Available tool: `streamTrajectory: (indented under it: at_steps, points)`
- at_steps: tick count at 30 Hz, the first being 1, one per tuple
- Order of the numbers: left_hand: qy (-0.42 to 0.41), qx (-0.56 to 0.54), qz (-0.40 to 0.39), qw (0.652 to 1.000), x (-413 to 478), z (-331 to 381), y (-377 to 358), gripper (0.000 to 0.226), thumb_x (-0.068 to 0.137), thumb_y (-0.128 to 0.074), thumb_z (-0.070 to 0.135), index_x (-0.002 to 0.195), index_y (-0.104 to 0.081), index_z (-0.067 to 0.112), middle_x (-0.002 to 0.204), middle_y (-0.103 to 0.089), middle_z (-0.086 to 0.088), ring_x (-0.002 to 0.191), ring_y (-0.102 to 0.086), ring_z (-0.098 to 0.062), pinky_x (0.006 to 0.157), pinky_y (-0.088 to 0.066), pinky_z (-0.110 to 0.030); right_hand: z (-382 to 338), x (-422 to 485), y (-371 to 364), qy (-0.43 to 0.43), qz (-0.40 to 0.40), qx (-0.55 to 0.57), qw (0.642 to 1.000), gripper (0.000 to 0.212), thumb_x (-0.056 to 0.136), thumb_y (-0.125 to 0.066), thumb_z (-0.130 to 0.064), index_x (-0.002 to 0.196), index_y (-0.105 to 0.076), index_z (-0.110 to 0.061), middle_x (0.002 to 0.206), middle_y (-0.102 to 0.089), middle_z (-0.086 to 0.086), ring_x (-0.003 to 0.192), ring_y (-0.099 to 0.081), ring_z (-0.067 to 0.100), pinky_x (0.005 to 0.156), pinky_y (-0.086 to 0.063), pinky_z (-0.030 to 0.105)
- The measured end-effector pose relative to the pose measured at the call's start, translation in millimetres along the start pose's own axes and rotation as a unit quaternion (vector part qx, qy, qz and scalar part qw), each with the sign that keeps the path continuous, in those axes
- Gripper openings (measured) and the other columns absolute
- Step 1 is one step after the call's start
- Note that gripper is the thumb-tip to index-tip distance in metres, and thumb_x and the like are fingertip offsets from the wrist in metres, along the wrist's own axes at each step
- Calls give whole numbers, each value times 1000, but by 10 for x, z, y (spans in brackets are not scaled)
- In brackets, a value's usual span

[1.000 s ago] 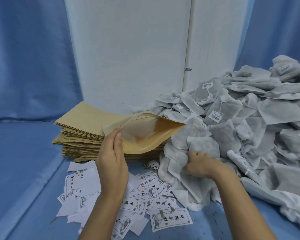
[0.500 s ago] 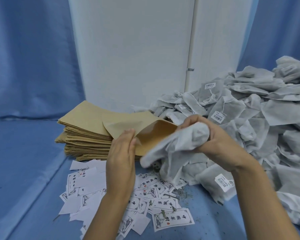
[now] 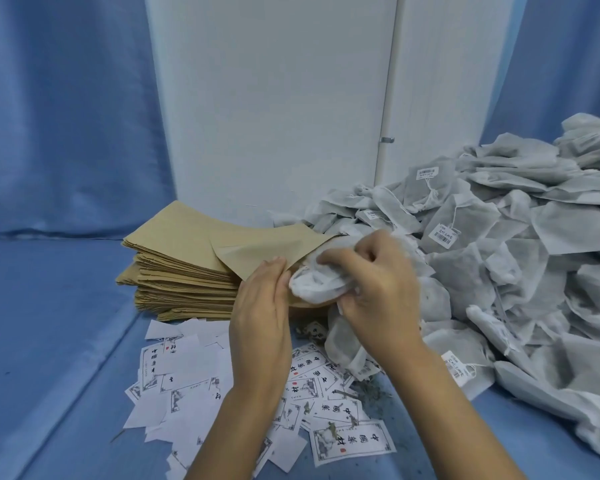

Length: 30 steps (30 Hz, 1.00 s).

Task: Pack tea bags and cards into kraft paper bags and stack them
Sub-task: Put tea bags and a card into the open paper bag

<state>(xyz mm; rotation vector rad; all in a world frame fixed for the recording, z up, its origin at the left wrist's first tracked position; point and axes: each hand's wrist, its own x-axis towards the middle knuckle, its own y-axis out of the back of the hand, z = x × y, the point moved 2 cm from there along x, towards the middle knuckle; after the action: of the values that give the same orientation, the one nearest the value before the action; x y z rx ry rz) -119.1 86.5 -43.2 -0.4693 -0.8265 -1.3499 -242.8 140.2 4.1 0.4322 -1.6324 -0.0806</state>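
My left hand holds the near edge of a kraft paper bag, keeping its mouth spread above the stack of kraft bags. A bunch of white tea bags is gripped in my right hand, with its front end inside the bag's mouth. One tea bag hangs down below that hand. Printed cards lie scattered on the blue surface under both wrists.
A big heap of tea bags fills the right side. A white panel stands behind the stack, with blue curtain on both sides. Loose tea crumbs lie among the cards.
My right hand lifted a bunch of tea bags out of the heap and brought it left into the mouth of the kraft bag. My left hand kept hold of the bag's edge.
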Motion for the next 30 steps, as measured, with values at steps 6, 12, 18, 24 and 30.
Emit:
streamTrajectory:
  at_steps: [6, 12, 18, 24, 30]
  points:
    - [-14, 12, -5, 1000, -5, 4, -4, 47, 97, -33, 38, 123, -60, 10, 121, -61, 1, 119, -53, -15, 102, -40, -27, 23, -171, -241, -115, -245, -39, 962, 45, 82, -52, -1, 124, -53, -17, 106, -55, 5, 89, -57, 30, 61, -44, 34]
    - [-27, 22, 1, 999, -11, -16, -6, 41, 98, -37, 32, 121, -61, 9, 117, -59, 6, 116, -55, -17, 100, -41, -26, 29, -105, -191, -144, -232, -13, 962, 23, 87, -45, -14, 104, -60, -16, 89, -66, 0, 86, -58, 24, 68, -44, 34]
    - [-32, 23, 10, 999, -13, -14, 8, 40, 99, -38, 32, 120, -62, 7, 116, -63, 0, 112, -58, -17, 96, -47, -33, 70, 4, -321, -148, -296, -30, 943, 20, 95, -38, -26, 87, -53, -15, 91, -65, 12, 88, -58, 34, 69, -41, 37]
    - [-16, 25, 4, 1000, -13, -34, -22, 43, 98, -37, 33, 121, -62, 7, 119, -63, -2, 116, -56, -17, 100, -45, -38, 79, 194, -818, -167, -498, 7, 851, 32, 98, -34, -15, 118, -56, -4, 123, -58, 17, 113, -54, 35, 94, -44, 38]
    - [55, -20, -18, 998, 68, -90, 3, 45, 94, -38, 37, 125, -61, 14, 129, -59, 3, 128, -47, -11, 109, -36, -37, 138, 3, -582, -144, -245, 105, 953, 31, 86, -38, -20, 95, -67, -13, 92, -70, 5, 88, -59, 20, 76, -45, 34]
